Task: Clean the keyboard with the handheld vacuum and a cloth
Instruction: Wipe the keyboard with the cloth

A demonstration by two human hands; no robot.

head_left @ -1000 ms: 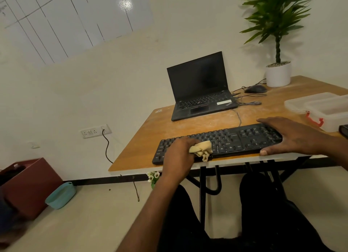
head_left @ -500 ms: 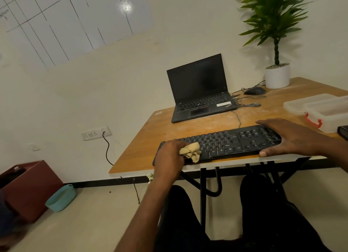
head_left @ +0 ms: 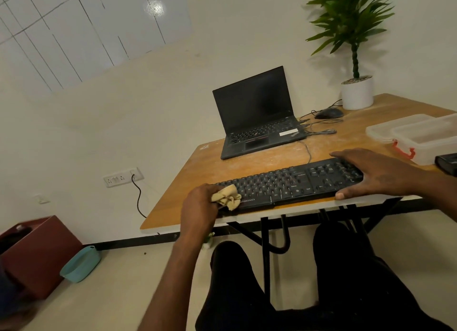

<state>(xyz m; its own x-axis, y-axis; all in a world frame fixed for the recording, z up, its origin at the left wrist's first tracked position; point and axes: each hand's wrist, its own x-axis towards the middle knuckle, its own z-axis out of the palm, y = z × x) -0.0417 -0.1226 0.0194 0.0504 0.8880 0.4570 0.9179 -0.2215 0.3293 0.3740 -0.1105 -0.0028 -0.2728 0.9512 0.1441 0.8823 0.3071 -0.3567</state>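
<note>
The wiping step is judged to be in hand: a crumpled tan cloth [head_left: 226,197] is being clamped in the left hand [head_left: 200,207] grip, pressed on the black keyboard [head_left: 291,183] at its left end. The far end is being steadied by the right hand [head_left: 371,175], fingers flat, on the surface [head_left: 197,182]. Next, a sweep away from the grip across the dusty-looking keys is probably called for.
</note>
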